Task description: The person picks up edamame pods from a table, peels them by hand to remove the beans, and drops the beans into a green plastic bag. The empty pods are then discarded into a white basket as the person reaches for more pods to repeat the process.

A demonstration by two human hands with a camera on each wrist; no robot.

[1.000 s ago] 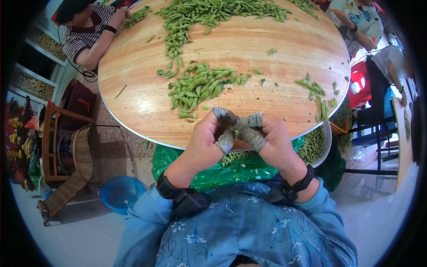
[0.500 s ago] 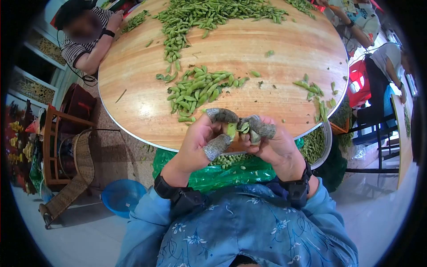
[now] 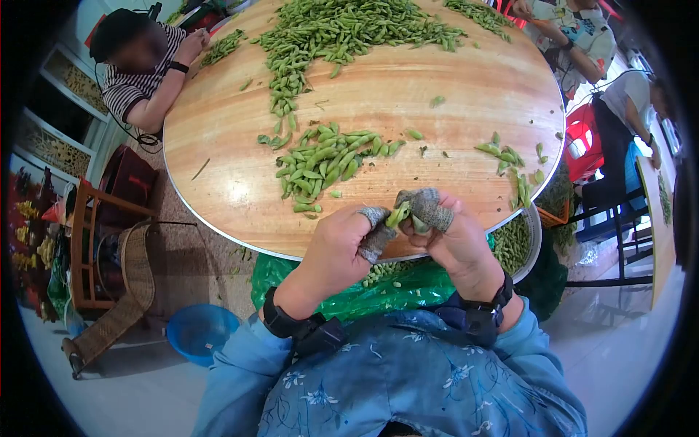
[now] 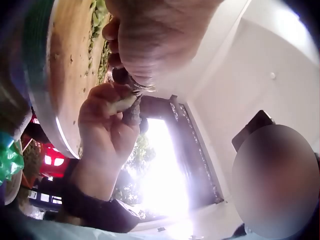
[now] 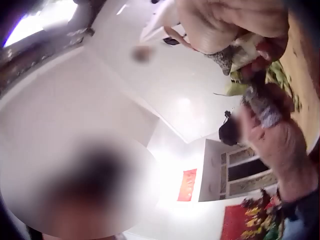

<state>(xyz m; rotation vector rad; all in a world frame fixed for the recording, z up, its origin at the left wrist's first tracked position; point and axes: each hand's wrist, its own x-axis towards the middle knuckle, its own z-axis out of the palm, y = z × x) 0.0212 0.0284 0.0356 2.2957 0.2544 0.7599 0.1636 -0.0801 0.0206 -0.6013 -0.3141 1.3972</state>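
Note:
In the head view both hands meet over the table's near edge. An opened green soybean pod [image 3: 397, 215] sits between their fingertips. My left hand [image 3: 333, 244] pinches its near end with thumb and forefinger, both in grey knitted finger covers. My right hand [image 3: 459, 244] grips the other side, its grey-covered fingers curled, with another pale green piece [image 3: 419, 224] against them. The pod [image 5: 237, 89] also shows between the hands in the right wrist view. A small heap of pods [image 3: 320, 162] lies on the wooden table [image 3: 240, 171] just beyond.
A large pod pile [image 3: 349, 29] covers the table's far side, and a few pods [image 3: 502, 154] lie right. Below the edge, shelled beans [image 3: 386, 273] sit on green plastic [image 3: 342, 297]. A pod-filled tub [image 3: 535, 240] stands right, a blue basin [image 3: 202, 331] left. Other people sit around.
The hands came apart slightly at half a second ago, showing an opened pod in the left fingers. Now they are together again at a pod, the left hand turned more back-up.

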